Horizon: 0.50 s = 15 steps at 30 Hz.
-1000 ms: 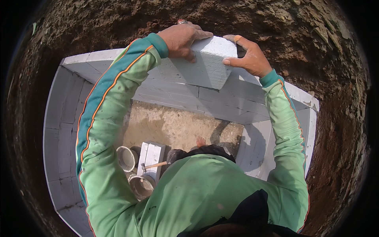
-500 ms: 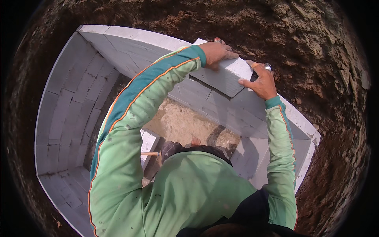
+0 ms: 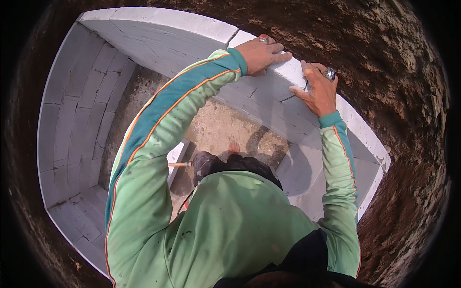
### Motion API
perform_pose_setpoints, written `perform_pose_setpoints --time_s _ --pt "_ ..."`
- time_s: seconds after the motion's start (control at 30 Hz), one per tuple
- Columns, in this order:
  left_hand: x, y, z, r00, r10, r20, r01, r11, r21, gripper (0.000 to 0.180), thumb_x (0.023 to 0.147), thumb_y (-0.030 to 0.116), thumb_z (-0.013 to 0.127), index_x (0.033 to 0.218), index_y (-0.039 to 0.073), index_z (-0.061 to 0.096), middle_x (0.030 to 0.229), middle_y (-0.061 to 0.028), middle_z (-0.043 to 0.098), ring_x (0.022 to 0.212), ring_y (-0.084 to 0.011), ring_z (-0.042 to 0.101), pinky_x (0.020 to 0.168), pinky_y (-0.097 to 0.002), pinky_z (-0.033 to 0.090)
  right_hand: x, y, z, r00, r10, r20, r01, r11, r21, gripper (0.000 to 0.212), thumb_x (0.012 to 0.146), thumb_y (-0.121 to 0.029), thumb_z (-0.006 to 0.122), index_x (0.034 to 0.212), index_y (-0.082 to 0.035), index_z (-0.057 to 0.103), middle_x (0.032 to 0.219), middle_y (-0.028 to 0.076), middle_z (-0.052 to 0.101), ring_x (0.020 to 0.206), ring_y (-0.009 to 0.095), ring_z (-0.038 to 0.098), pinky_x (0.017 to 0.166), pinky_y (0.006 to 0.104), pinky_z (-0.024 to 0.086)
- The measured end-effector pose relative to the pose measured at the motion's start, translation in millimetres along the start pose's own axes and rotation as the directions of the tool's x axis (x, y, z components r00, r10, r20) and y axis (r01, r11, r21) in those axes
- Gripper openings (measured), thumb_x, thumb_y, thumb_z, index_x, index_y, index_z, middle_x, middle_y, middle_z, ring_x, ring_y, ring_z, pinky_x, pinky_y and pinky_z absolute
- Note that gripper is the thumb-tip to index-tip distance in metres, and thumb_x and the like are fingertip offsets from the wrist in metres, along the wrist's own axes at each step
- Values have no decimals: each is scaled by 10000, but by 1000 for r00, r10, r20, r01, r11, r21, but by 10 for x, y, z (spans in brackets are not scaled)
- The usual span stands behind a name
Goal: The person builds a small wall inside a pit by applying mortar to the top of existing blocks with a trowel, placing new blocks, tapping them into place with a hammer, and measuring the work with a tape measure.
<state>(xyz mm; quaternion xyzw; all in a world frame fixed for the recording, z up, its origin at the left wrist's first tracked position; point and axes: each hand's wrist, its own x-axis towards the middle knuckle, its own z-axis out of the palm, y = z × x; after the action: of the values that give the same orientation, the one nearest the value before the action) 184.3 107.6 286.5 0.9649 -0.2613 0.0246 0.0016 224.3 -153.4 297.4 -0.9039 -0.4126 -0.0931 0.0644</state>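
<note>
Dirt bank [image 3: 365, 53]: brown and rough, outside the wall from 12 round to 4 o'clock.
Wall [image 3: 158, 38]: pale blocks in rows; its far side runs from a corner near 11 to another at 3 o'clock, and more of it stands at 9.
Shirt [image 3: 240, 216]: green, filling 6 o'clock, its sleeves reaching up to the wall.
Floor [image 3: 209, 125]: tan and stained, near the middle.
Top block [image 3: 285, 70]: at 1 o'clock, in the wall's top row, a dark joint at each end. It appears to be in its place, and the row looks filled from corner to corner; what seems left is any settling and letting go. Whether it sits level cannot be told.
Loose block [image 3: 177, 152]: white, at 9 o'clock, partly behind the sleeve.
Left hand [image 3: 263, 56]: between 12 and 1, fingers laid across the top block; thumb mostly hidden, so I cannot tell if it clamps.
Right hand [image 3: 318, 89]: at 2 o'clock, thumb and forefinger apart at the block's right end; whether they pinch it is unclear.
Wooden handle [image 3: 180, 164]: at 8 o'clock, beside the loose block.
Ring [image 3: 329, 74]: on the right hand, dark-stoned.
</note>
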Motion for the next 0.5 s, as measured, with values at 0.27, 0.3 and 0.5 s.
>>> perform_pose_setpoints --time_s 0.27,0.3,0.5 --pt "-1369 1661 1142 708 -636 -306 421 728 -540 837 817 165 747 1570 162 381 1595 -215 357 1474 -380 364 1180 -555 305 -196 -471 -47 920 -194 -341 184 981 -60 653 834 -345 806 1388 -62 605 1269 137 627 1214 308 559 979 473 430" --pt "-1694 1954 1474 707 -703 -81 459 542 -704 865 810 188 762 1577 141 366 1576 -237 376 1462 -390 382 1175 -567 303 -328 -568 9 886 -253 -388 275 961 0 595 855 -301 799 1362 -45 626 1231 147 637 1159 312 581 945 456 463" --pt "-4044 3901 3611 29 -211 977 683 -709 -173 1182 736 733 754 1570 7 337 1222 -217 627 1079 -339 624 967 -480 452 -1167 -1592 1821 821 -314 477 -95 749 656 420 960 -250 672 1278 22 653 1082 188 689 1044 359 642 925 420 502"
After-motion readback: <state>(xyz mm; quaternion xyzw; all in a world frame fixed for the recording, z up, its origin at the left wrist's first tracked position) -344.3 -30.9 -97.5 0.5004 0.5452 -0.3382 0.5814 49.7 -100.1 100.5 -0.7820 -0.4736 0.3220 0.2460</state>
